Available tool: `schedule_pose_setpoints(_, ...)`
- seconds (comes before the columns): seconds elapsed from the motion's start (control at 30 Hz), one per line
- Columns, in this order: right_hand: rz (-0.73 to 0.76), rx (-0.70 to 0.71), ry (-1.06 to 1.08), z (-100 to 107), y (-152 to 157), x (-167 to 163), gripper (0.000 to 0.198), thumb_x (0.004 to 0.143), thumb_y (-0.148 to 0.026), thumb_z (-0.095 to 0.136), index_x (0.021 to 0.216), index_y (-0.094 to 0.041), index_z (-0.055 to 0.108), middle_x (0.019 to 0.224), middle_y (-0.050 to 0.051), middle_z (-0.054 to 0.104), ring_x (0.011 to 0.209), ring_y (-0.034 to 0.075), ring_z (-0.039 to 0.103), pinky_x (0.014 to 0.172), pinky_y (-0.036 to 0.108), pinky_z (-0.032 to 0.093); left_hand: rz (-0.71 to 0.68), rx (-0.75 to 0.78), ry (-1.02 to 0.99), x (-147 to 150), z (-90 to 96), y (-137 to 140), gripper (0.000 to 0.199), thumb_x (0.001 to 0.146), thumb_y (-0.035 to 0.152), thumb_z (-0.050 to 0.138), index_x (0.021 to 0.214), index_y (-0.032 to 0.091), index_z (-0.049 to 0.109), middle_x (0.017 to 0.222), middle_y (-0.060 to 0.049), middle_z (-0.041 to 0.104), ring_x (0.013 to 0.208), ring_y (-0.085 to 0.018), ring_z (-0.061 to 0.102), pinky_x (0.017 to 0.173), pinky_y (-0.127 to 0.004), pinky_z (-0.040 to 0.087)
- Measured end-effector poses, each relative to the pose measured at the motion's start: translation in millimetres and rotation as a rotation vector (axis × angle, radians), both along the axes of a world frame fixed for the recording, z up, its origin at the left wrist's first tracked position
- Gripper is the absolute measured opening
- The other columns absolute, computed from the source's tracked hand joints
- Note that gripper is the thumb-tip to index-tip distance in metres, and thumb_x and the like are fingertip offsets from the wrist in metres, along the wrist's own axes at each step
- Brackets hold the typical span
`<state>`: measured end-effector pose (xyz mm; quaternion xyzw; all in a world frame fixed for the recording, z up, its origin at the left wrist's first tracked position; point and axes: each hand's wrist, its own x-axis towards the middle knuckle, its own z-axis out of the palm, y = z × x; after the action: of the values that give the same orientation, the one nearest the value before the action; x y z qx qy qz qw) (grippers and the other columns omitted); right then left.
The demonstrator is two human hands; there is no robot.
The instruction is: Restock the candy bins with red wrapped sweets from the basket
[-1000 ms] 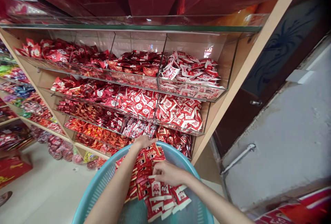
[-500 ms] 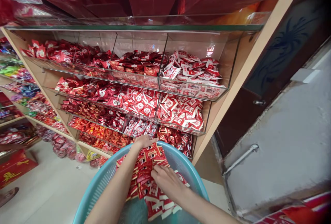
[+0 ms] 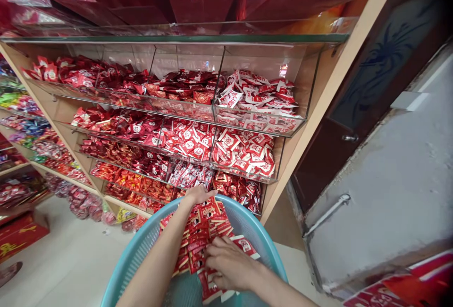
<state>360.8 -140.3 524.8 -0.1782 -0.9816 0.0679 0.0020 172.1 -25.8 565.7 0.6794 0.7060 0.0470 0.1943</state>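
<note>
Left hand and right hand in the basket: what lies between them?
In the head view, red-and-white sachets fill the stretch between the left hand, at the far rim of the teal basket, and the right hand, which rests on them.

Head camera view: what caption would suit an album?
Right hand on red packets in a teal basket, left hand at its rim.

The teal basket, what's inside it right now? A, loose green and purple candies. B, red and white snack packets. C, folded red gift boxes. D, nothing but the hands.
B: the teal basket holds a pile of red and white snack packets, with the right hand resting on them and the left hand at the basket's far rim.
</note>
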Motion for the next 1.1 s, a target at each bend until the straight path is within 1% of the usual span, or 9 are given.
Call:
schedule_pose_setpoints(0.17, -0.018, -0.101, 0.056, -4.0, 2.8, 4.2, 0.022, 0.072, -0.034, 0.065, 0.092, -0.025, 0.063, 0.095, -0.001, 0.061, 0.096, 0.018, 0.045, 0.086, 0.034, 0.032, -0.001, -0.008, 0.011, 5.7, 2.8, -1.6, 0.071, 0.072, 0.079, 0.027, 0.078, 0.021, 0.068, 0.099, -0.011, 0.065, 0.099, -0.031, 0.058, 0.087, -0.044, 0.042)
schedule_pose_setpoints(0.27, -0.050, -0.139, 0.126, -0.5, 3.4, 6.3, 0.025, 0.072, -0.038, 0.065, 0.093, -0.026, 0.065, 0.096, -0.001, 0.062, 0.099, 0.019, 0.045, 0.089, 0.034, 0.030, -0.007, -0.014, 0.021, 8.6, 1.4, 0.2, 0.070, 0.073, 0.077, 0.027, 0.078, 0.020, 0.068, 0.097, -0.011, 0.065, 0.099, -0.032, 0.058, 0.087, -0.044, 0.042)
schedule_pose_setpoints(0.47, -0.148, -0.134, 0.466, 16.8, 2.0, 10.8, 0.013, 0.081, -0.031, 0.059, 0.089, -0.023, 0.065, 0.090, -0.002, 0.065, 0.094, 0.015, 0.049, 0.089, 0.032, 0.033, -0.010, -0.032, 0.044, 16.2, -0.3, 8.3, 0.072, 0.072, 0.078, 0.029, 0.085, 0.019, 0.068, 0.102, -0.013, 0.064, 0.100, -0.032, 0.057, 0.086, -0.042, 0.043)
schedule_pose_setpoints(0.57, -0.193, -0.043, 0.651, 33.9, 9.3, 17.7, 0.012, 0.085, -0.025, 0.053, 0.091, -0.023, 0.063, 0.091, -0.001, 0.066, 0.093, 0.016, 0.051, 0.087, 0.034, 0.036, -0.006, -0.036, 0.040, 17.5, 1.9, 11.0, 0.073, 0.072, 0.078, 0.029, 0.086, 0.018, 0.069, 0.101, -0.014, 0.064, 0.101, -0.032, 0.057, 0.088, -0.041, 0.042)
schedule_pose_setpoints(0.7, -0.282, 0.226, 0.860, 74.7, 32.9, 34.7, 0.019, 0.088, -0.021, 0.047, 0.102, -0.022, 0.060, 0.099, 0.004, 0.064, 0.097, 0.017, 0.050, 0.088, 0.036, 0.039, 0.000, -0.029, 0.030, 14.2, 5.6, 11.5, 0.073, 0.072, 0.078, 0.030, 0.084, 0.017, 0.068, 0.102, -0.015, 0.064, 0.103, -0.033, 0.056, 0.087, -0.041, 0.042)
schedule_pose_setpoints(0.8, -0.414, 0.425, 0.845, 105.6, 56.0, 46.3, 0.028, 0.089, -0.023, 0.045, 0.116, -0.021, 0.054, 0.113, 0.007, 0.059, 0.108, 0.020, 0.047, 0.094, 0.039, 0.037, 0.008, -0.021, 0.027, 10.9, 7.5, 9.7, 0.072, 0.073, 0.077, 0.030, 0.083, 0.015, 0.068, 0.104, -0.016, 0.063, 0.103, -0.033, 0.056, 0.087, -0.041, 0.043)
schedule_pose_setpoints(0.87, -0.494, 0.504, 0.762, 118.3, 71.1, 49.3, 0.037, 0.090, -0.027, 0.043, 0.126, -0.019, 0.047, 0.124, 0.010, 0.053, 0.116, 0.022, 0.043, 0.098, 0.041, 0.034, 0.020, -0.016, 0.022, 8.6, 7.4, 8.3, 0.073, 0.072, 0.077, 0.031, 0.082, 0.015, 0.068, 0.105, -0.016, 0.062, 0.103, -0.033, 0.056, 0.086, -0.041, 0.043)
schedule_pose_setpoints(0.97, -0.584, 0.554, 0.634, 123.1, 89.9, 47.1, 0.045, 0.089, -0.034, 0.044, 0.130, -0.017, 0.043, 0.131, 0.013, 0.047, 0.120, 0.026, 0.039, 0.098, 0.045, 0.033, 0.046, 0.000, 0.011, 3.4, 4.1, 7.5, 0.074, 0.070, 0.079, 0.031, 0.082, 0.016, 0.068, 0.105, -0.016, 0.063, 0.102, -0.033, 0.057, 0.086, -0.041, 0.043)
schedule_pose_setpoints(1.1, -0.629, 0.515, 0.548, 116.8, 104.1, 44.2, 0.041, 0.088, -0.036, 0.044, 0.126, -0.021, 0.048, 0.125, 0.010, 0.054, 0.114, 0.026, 0.045, 0.094, 0.044, 0.033, 0.054, 0.025, -0.001, -6.5, -3.7, 8.3, 0.075, 0.070, 0.079, 0.029, 0.084, 0.017, 0.068, 0.103, -0.016, 0.063, 0.100, -0.032, 0.058, 0.086, -0.042, 0.044)
